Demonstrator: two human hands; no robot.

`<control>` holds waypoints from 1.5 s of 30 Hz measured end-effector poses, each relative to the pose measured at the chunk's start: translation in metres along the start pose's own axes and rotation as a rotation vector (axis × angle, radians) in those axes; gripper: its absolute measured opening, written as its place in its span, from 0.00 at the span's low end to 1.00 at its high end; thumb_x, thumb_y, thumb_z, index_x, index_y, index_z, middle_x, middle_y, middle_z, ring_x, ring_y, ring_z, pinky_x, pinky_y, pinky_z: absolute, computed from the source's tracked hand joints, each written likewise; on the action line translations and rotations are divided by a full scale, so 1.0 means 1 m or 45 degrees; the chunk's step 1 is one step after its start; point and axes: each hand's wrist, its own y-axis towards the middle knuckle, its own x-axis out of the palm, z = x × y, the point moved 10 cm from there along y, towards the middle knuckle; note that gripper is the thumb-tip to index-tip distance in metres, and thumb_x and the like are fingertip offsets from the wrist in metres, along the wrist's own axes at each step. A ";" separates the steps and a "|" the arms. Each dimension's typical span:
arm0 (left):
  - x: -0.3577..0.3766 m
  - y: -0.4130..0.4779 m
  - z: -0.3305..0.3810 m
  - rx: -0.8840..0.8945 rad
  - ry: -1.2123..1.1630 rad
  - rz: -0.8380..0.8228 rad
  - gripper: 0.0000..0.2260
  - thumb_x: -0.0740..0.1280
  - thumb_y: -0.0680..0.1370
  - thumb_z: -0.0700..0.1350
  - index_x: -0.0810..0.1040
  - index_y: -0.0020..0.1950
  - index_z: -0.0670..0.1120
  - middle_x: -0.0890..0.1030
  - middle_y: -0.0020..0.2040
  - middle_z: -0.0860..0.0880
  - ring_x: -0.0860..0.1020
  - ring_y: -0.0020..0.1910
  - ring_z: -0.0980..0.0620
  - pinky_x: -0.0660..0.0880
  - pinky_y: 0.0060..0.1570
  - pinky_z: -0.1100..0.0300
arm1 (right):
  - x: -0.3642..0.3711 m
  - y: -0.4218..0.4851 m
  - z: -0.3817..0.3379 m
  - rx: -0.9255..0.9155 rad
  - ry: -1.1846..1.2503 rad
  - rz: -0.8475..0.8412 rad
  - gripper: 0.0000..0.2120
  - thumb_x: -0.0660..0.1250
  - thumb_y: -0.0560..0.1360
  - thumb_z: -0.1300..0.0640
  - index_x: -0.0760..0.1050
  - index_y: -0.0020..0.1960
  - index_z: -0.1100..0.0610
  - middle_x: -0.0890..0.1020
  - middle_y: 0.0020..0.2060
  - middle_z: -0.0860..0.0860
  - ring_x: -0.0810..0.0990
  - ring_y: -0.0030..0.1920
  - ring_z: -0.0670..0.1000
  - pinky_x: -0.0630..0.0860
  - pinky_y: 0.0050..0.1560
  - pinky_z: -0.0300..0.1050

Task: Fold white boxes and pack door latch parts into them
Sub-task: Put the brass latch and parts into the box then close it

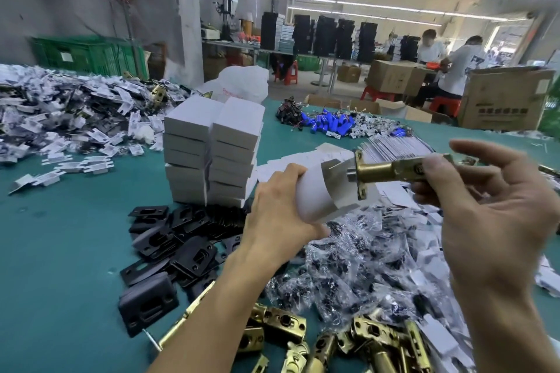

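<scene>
Packing, by the look of it, not folding. Gripped in the left hand [278, 206], fingers wrapped round the closed end: a folded box [315, 194], held up above the table [60, 236], open mouth and loose flaps turned to the right. Pinched in the right hand [472, 191] by the rear end, remaining fingers spread loose: a brass latch [385, 171], roughly level, bolt and faceplate leading, right at the mouth of the box. Hard to tell whether already entering or just short of it.

Next, most likely: slide straight in, faceplate kept square to the opening so as not to catch the flaps, box held steady against the push. Then probably add one of the black plates [169, 239] and a bag of screws [348, 257] from the heaps below, tuck the flaps shut, and set on the stack [212, 154] behind. More latches [333, 339] waiting at the near edge.
</scene>
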 end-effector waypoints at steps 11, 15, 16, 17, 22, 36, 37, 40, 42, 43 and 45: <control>0.007 -0.004 0.011 0.125 0.062 -0.044 0.34 0.81 0.63 0.48 0.70 0.65 0.58 0.73 0.55 0.57 0.70 0.56 0.51 0.76 0.53 0.46 | -0.004 0.004 0.018 0.131 -0.012 0.018 0.06 0.74 0.75 0.61 0.78 0.46 0.53 0.84 0.35 0.54 0.85 0.32 0.52 0.83 0.36 0.44; 0.008 -0.005 0.012 0.127 0.029 -0.026 0.35 0.82 0.62 0.48 0.70 0.65 0.57 0.73 0.55 0.56 0.71 0.55 0.50 0.76 0.53 0.47 | 0.001 0.007 0.015 0.103 -0.085 -0.032 0.05 0.74 0.75 0.60 0.78 0.46 0.54 0.84 0.37 0.53 0.85 0.33 0.51 0.84 0.37 0.46; 0.007 -0.004 0.011 0.116 0.007 -0.009 0.35 0.82 0.62 0.49 0.69 0.65 0.57 0.73 0.55 0.55 0.72 0.55 0.49 0.76 0.53 0.47 | 0.004 0.007 0.013 0.097 -0.094 -0.052 0.05 0.74 0.74 0.60 0.78 0.46 0.54 0.84 0.37 0.52 0.85 0.33 0.51 0.83 0.36 0.45; 0.005 -0.004 0.010 0.105 -0.028 0.008 0.35 0.82 0.62 0.49 0.69 0.65 0.57 0.73 0.56 0.55 0.73 0.56 0.50 0.76 0.53 0.47 | 0.007 0.007 0.012 0.095 -0.092 -0.070 0.05 0.74 0.74 0.60 0.78 0.46 0.55 0.84 0.36 0.52 0.85 0.33 0.51 0.83 0.36 0.44; 0.003 -0.005 0.018 0.159 -0.086 0.046 0.35 0.82 0.63 0.48 0.70 0.65 0.56 0.74 0.57 0.55 0.74 0.57 0.49 0.75 0.54 0.47 | 0.018 0.005 0.006 0.073 -0.171 -0.135 0.04 0.75 0.73 0.60 0.80 0.44 0.55 0.84 0.34 0.50 0.85 0.32 0.49 0.82 0.32 0.44; 0.004 -0.006 0.015 0.116 -0.122 0.143 0.34 0.82 0.62 0.47 0.71 0.64 0.56 0.76 0.55 0.54 0.75 0.54 0.49 0.77 0.49 0.47 | 0.086 0.010 0.024 0.189 -1.208 -0.756 0.10 0.72 0.72 0.46 0.76 0.33 0.43 0.84 0.42 0.50 0.81 0.46 0.57 0.78 0.45 0.48; 0.003 -0.006 0.013 0.100 -0.134 0.145 0.34 0.82 0.62 0.47 0.71 0.64 0.56 0.76 0.56 0.54 0.75 0.54 0.48 0.78 0.49 0.46 | 0.089 0.009 0.025 0.176 -1.202 -0.800 0.11 0.72 0.72 0.47 0.77 0.32 0.42 0.84 0.40 0.49 0.81 0.44 0.56 0.78 0.43 0.47; -0.001 -0.005 0.007 0.040 -0.193 0.184 0.34 0.83 0.61 0.48 0.71 0.63 0.56 0.77 0.55 0.54 0.76 0.53 0.49 0.78 0.48 0.48 | 0.093 0.009 0.017 0.066 -1.010 -0.769 0.07 0.70 0.74 0.51 0.83 0.38 0.43 0.85 0.38 0.47 0.82 0.43 0.53 0.79 0.45 0.50; -0.007 -0.004 0.001 -0.006 -0.254 0.237 0.33 0.83 0.62 0.49 0.70 0.61 0.57 0.77 0.53 0.55 0.77 0.50 0.53 0.78 0.44 0.57 | 0.088 0.011 0.001 -0.060 -0.753 -0.583 0.05 0.71 0.75 0.54 0.84 0.41 0.48 0.83 0.36 0.42 0.81 0.39 0.45 0.78 0.44 0.48; -0.010 -0.003 -0.003 -0.041 -0.298 0.266 0.32 0.83 0.62 0.49 0.70 0.59 0.57 0.77 0.52 0.55 0.78 0.48 0.55 0.77 0.42 0.60 | 0.082 0.012 -0.007 -0.114 -0.643 -0.479 0.05 0.71 0.75 0.55 0.84 0.42 0.49 0.82 0.34 0.40 0.79 0.36 0.42 0.77 0.42 0.47; -0.017 -0.002 -0.014 -0.135 -0.420 0.333 0.31 0.84 0.62 0.49 0.69 0.56 0.56 0.79 0.50 0.55 0.79 0.47 0.55 0.79 0.41 0.59 | 0.067 0.015 -0.012 -0.184 -0.539 -0.306 0.05 0.71 0.75 0.55 0.83 0.41 0.51 0.80 0.31 0.39 0.78 0.33 0.43 0.77 0.40 0.49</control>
